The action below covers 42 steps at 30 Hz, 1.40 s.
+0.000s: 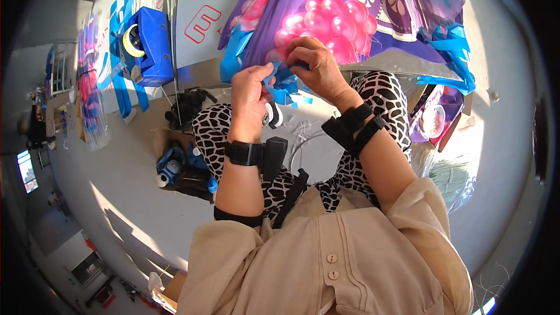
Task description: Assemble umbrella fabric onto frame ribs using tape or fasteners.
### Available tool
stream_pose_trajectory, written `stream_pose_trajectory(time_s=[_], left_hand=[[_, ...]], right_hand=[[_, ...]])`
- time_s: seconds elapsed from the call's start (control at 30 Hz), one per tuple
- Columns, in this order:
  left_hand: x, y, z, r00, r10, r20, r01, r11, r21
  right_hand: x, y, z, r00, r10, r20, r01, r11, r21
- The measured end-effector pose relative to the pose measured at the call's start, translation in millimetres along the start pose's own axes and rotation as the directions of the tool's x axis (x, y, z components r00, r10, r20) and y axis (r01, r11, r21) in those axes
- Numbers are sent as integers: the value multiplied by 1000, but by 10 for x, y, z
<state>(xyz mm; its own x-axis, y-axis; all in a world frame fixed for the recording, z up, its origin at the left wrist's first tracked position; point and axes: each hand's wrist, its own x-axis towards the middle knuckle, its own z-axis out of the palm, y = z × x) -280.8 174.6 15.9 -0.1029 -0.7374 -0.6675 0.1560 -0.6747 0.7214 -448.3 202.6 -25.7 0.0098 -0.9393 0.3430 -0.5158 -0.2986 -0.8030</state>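
Observation:
A purple printed sheet [265, 35] with a pink balloon picture is spread in front of me over the table's near edge. At that edge my left hand [252, 88] is closed, thumb and fingers pinching a blue ribbon [282, 88] that hangs in loops. My right hand [319, 71] is beside it with fingers curled in a pinch over the same ribbon; its fingertips are partly hidden. More blue ribbon bunches [234, 52] are at the sheet's left corner, and another blue ribbon bundle [454, 52] hangs at its right corner.
A blue tape dispenser [156, 46] with a yellowish roll stands at the left, beside loose blue strips [121, 90]. Further left lies a plastic-wrapped printed bundle [90, 81]. A box with blue bottles [172, 166] is by my left knee; a white bowl [433, 121] is at the right.

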Motion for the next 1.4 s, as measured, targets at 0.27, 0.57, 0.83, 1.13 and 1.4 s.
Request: stream_pose_trajectory(time_s=[0.27, 0.57, 0.83, 1.13, 1.4], left_hand=[[-8, 89, -115, 985, -105, 137, 138, 955, -263], [-421, -379, 52, 863, 496, 91, -492, 789, 368], [-696, -616, 18, 778, 600, 186, -613, 662, 432], [-337, -515, -208, 746, 666, -8, -654, 735, 181], [-273, -264, -170, 585, 778, 230, -698, 339, 631]], right_hand=[[9, 19, 11, 1000, 23, 4, -23, 999, 34], [-27, -518, -29, 699, 684, 211, -693, 574, 437], [-305, -292, -188, 490, 646, 585, -451, -387, 804], [-416, -288, -320, 616, 571, 543, -289, -477, 830], [-430, -258, -302, 522, 706, 480, -376, -315, 872]])
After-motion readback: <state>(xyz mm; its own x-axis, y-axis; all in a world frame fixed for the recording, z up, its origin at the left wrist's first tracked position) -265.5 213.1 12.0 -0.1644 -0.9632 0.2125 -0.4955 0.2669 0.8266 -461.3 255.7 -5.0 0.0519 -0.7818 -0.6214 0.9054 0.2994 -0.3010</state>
